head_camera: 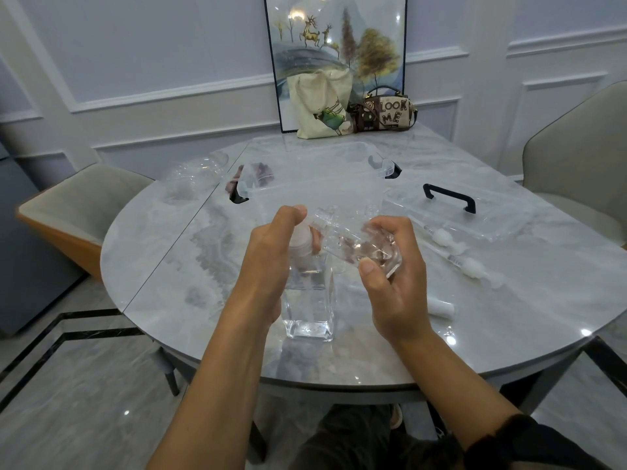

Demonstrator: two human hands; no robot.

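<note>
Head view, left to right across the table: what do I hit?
left chair → empty bottles → left hand → pump bottle → small bottle → right hand → lid → right chair. The clear box is left out because it spans the middle.

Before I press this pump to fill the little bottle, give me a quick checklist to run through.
1. The large pump bottle stands upright on the table: ok.
2. The left hand holds the white pump head, thumb on top: ok.
3. The right hand has its fingers curled round the small bottle: ok.
4. The small bottle is tilted, neck toward the pump head: ok.
5. Its mouth is lined up with the pump's outlet: cannot tell, the left hand hides it.
</note>
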